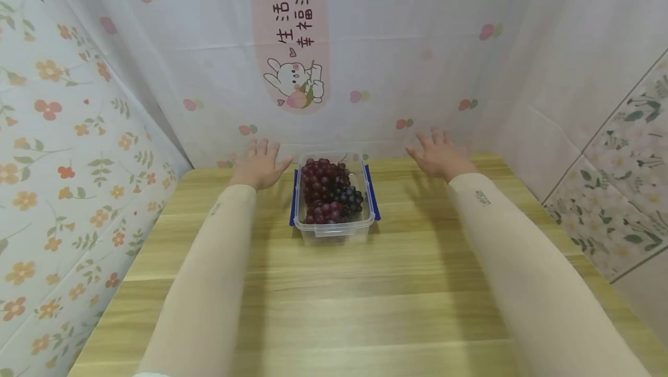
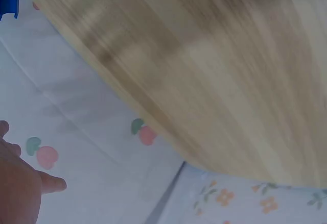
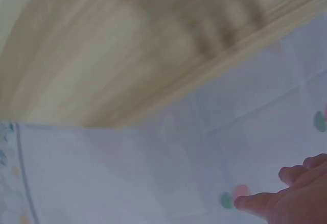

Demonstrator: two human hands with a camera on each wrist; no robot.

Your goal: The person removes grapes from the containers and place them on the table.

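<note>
Fingers of the left hand (image 1: 257, 167) and right hand (image 1: 440, 156) were spread apart, holding nothing, flanking one clear plastic container (image 1: 336, 233) on the wooden table (image 1: 334, 296). It looked stiff and fairly light, best gripped at both sides, near its two blue flaps (image 1: 375, 210); the grapes (image 1: 319, 182) inside, overlapping past counting, seemed soft, slippery, bruisable.

soft shadows on the tabletop (image 1: 323, 290); wrist views dimmer, blurred.

My sleeves (image 1: 209, 272) are cream with dark print. The clear container (image 1: 334, 230) has blue clips (image 1: 373, 198); its grapes (image 1: 318, 180) look dark red, some seemingly near-black. My tabletop (image 1: 334, 301) is streaked yellow-brown, the back curtain (image 1: 396, 64) white with pink-and-green motifs, the left cloth (image 1: 31, 156) white with orange flowers.
</note>
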